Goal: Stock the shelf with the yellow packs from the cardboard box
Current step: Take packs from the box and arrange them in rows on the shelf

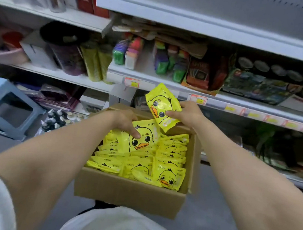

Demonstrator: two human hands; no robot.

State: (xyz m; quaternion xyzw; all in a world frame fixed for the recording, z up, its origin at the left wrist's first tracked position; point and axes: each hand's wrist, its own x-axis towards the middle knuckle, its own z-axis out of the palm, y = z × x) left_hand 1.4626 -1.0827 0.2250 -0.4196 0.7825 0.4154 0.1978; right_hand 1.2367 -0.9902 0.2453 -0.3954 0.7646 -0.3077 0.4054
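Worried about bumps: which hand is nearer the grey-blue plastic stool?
Left. The left hand grips a yellow duck-print pack in the cardboard box, right of the stool; the right hand holds another pack farther right.

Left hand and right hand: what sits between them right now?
In the head view, the raised pack, pinched by the right hand, over the far flap of the cardboard box. The left hand holds the top pack in the box.

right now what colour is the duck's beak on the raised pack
Orange, on the raised pack, head view.
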